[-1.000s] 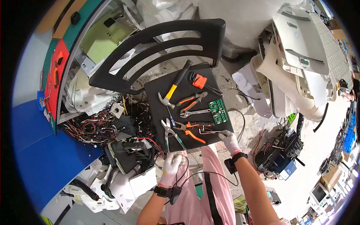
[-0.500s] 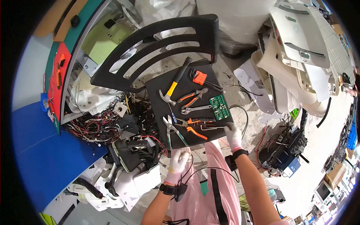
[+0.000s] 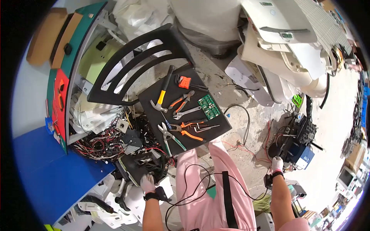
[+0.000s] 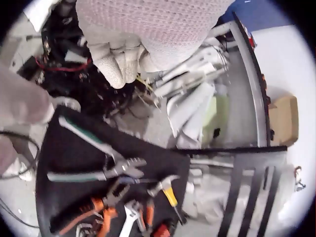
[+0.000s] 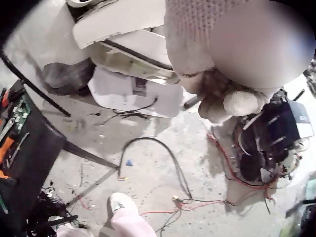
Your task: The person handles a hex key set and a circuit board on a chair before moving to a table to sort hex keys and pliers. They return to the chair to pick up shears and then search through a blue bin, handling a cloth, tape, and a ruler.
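My gloved left hand hangs at the left of my legs, over the dark scrap parts, with its fingers loosely curled and nothing in them. Out to the right, my gloved right hand is also bare of any object, fingers loosely bent. Between them stands a chair with a black seat. On it lie a claw hammer, an orange hex key holder, diagonal cutters, an adjustable wrench, a green circuit board, a screwdriver, orange-handled pliers, loose hex keys and green-handled snips.
The slatted chair back rises at the far side. Tangled wires and scrap lie left; white plastic shells are stacked at right. A black machine part with red wires sits near my right hand. A cable loops over the floor.
Both hands have drawn apart from the chair, the left one leftward and the right one far to the right. The right hand has left the hex key at the seat's front edge.
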The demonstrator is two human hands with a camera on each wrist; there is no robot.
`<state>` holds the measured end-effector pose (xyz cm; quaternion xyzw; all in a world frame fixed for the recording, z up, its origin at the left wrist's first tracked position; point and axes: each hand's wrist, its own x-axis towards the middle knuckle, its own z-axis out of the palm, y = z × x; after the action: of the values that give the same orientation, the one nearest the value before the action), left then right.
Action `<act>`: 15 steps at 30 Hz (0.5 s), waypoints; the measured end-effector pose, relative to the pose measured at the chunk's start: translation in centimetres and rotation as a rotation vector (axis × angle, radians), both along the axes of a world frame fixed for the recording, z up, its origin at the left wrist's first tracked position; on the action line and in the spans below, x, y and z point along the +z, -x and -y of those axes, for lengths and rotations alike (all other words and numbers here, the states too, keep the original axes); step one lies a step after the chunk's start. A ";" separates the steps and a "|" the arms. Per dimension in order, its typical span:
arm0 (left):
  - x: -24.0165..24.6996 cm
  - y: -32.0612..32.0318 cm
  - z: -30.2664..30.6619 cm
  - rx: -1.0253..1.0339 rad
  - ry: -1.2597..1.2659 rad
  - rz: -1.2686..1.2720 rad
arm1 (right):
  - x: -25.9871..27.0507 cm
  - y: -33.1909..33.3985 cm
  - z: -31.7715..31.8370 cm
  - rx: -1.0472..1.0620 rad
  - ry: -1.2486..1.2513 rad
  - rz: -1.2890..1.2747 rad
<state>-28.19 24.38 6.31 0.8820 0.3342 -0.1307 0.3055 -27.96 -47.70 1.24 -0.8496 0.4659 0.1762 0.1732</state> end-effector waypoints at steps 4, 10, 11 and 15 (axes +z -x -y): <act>7.4 -1.9 4.2 0.132 -0.006 -0.403 | 3.1 4.0 -4.4 -0.306 -0.248 -0.076; 1.6 -2.8 -3.1 1.114 0.489 0.107 | 4.9 14.9 -9.7 -0.705 -0.271 -0.149; -0.2 -2.8 -5.4 1.045 0.750 0.162 | 5.7 16.1 -10.3 -0.791 -0.288 -0.201; -8.8 -5.7 -12.7 0.719 0.772 0.087 | 3.3 28.1 -12.8 -0.849 -0.117 -0.029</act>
<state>-22.49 37.11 -2.48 0.5396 0.5302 -0.0946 0.6471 -56.05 -34.94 4.53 -0.5688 0.7659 0.1274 0.2714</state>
